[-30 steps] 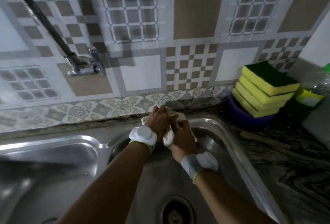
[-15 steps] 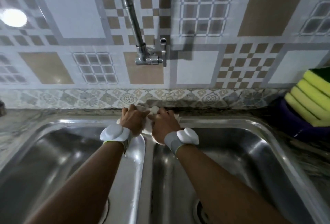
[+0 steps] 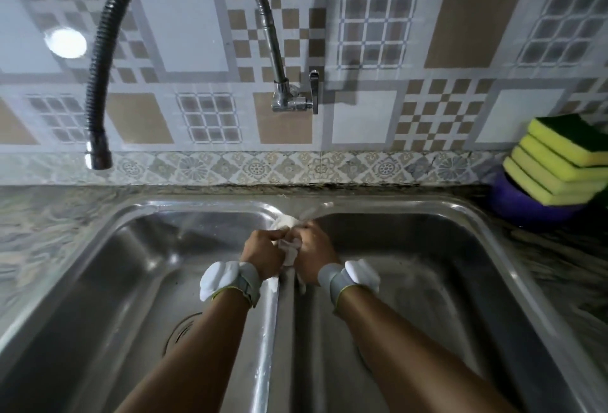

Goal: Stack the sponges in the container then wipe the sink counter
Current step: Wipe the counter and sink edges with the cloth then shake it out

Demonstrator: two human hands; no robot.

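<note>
Both my hands grip a white cloth point(image 3: 287, 222) over the ridge between the two steel sink basins point(image 3: 278, 314). My left hand point(image 3: 263, 253) and my right hand point(image 3: 313, 253) are closed on the cloth side by side, knuckles nearly touching; most of the cloth is hidden between them. Several yellow-and-green sponges point(image 3: 559, 162) sit stacked in a purple container point(image 3: 523, 212) on the dark counter at the far right, well away from my hands.
A black flexible tap hose point(image 3: 98, 90) arches from a chrome wall valve point(image 3: 292, 102) and ends above the left basin. The dark marbled counter point(image 3: 39, 225) runs behind and beside the sink. Patterned tiles cover the wall.
The view has swung left and pulled back, from the right basin to the sink's middle. My hands, still holding the cloth, have moved from the back rim onto the ridge between the basins.
</note>
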